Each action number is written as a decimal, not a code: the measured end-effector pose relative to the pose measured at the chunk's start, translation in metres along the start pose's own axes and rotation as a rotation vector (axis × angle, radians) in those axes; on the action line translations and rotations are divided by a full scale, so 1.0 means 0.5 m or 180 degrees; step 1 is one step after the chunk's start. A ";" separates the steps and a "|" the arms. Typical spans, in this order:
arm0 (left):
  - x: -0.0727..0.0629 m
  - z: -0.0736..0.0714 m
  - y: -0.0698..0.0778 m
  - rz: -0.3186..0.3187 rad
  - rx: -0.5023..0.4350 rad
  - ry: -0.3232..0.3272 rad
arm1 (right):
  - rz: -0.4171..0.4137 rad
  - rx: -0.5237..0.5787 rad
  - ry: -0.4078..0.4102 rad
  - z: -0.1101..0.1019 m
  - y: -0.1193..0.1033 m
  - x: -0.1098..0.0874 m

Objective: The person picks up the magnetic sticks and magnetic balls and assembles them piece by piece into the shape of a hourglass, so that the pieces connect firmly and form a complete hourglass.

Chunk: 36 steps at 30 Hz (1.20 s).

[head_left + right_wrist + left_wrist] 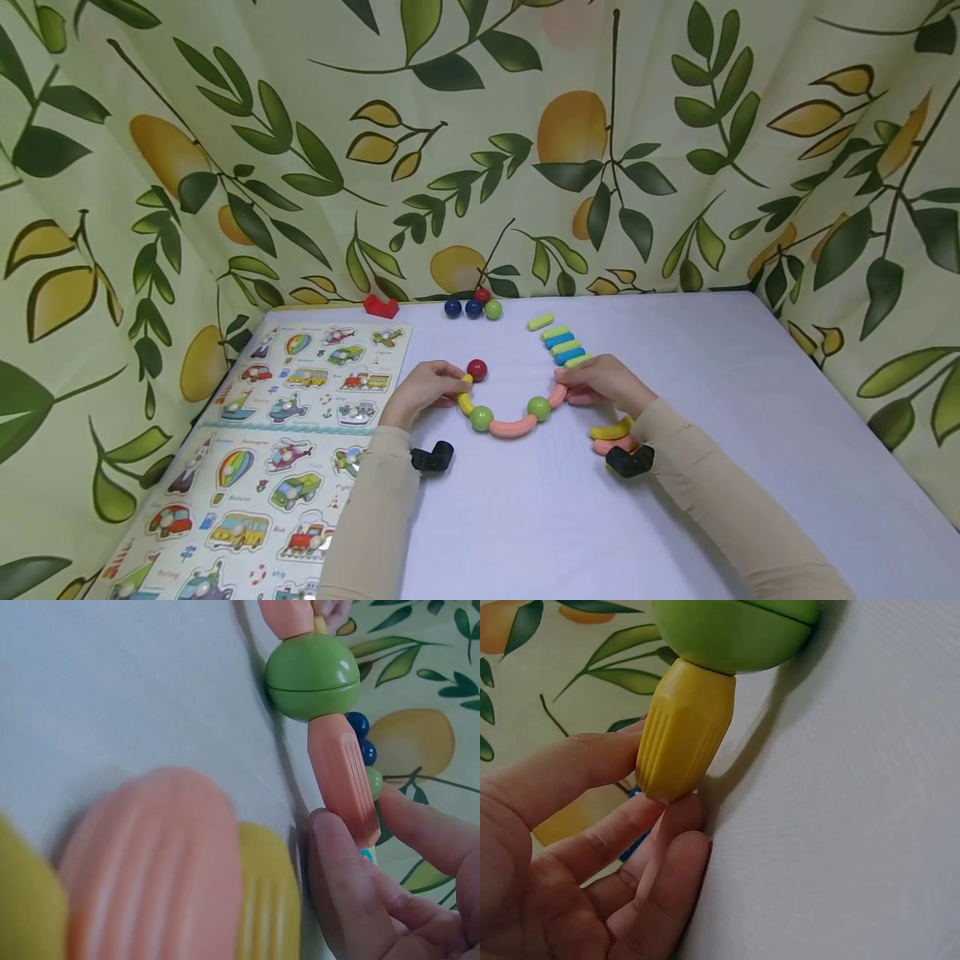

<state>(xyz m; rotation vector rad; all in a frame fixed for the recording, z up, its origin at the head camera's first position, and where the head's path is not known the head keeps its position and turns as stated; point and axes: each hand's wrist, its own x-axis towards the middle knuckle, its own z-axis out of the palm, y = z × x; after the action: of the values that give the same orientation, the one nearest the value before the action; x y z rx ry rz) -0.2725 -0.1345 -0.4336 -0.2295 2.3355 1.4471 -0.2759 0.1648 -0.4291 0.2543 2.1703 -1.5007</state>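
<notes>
A curved chain lies on the white table in the head view. From left to right it has a yellow curved piece [465,403], a green ball [482,418], a pink curved piece [513,427], another green ball [538,408] and a pink end piece [557,396]. My left hand [426,390] pinches the yellow piece near its free end, seen closely in the left wrist view [686,727]. Between thumb and fingers, my right hand [606,383] holds the pink end piece [343,776]. A red ball [477,370] sits just beside the yellow piece's top; whether they touch I cannot tell.
Loose yellow [613,428] and pink curved pieces [613,446] lie by my right wrist. Green and blue sticks [558,340] line up beyond that hand. Several balls [474,308] and a red block [381,307] stand at the back. A picture board [273,442] covers the left side.
</notes>
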 end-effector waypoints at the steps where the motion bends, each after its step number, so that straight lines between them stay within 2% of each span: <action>1: 0.000 0.001 0.001 0.0009 0.0006 0.0004 | 0.0001 -0.0006 0.0003 0.002 -0.001 -0.001; 12: 0.005 0.018 0.000 0.0214 -0.0095 0.0100 | -0.0135 -0.0236 0.0053 0.034 -0.022 0.006; 21: 0.006 0.036 0.004 0.0382 0.0007 0.0009 | -0.0166 -0.0392 0.0067 0.058 -0.031 0.010; 36: 0.003 0.047 0.013 0.0357 0.0070 -0.0033 | -0.0227 -0.0653 0.0009 0.071 -0.042 0.001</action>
<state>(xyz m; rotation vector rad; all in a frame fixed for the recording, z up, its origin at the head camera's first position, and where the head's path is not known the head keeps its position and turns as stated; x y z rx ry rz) -0.2705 -0.1105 -0.4380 -0.0859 2.3887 1.4693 -0.2749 0.1241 -0.4216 0.1103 2.3363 -1.3015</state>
